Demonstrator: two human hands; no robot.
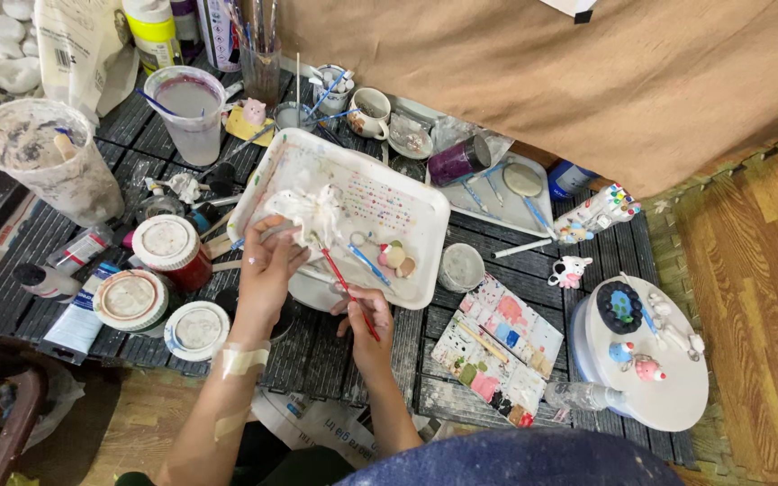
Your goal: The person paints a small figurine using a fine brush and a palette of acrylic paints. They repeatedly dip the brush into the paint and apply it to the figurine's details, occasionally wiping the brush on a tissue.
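Two hands paint a little white figure over a messy tray.

The left hand [266,266] holds the white figure [313,213] up above the white tray [425,216]. The right hand [364,317] holds a red brush [346,289], and its tip touches the figure. A small pink and green toy [394,257] lies in the tray beside a blue brush [369,262]. To the left stand round jars with white lids [165,241] and a big cup of cloudy water [188,112]. To the right lies a paint palette [497,351] with many colours. Further right, a round white stand [677,396] carries tiny painted figures. A little cow toy [571,270] sits just behind the stand. A brown cloth [587,81] hangs at the far side.
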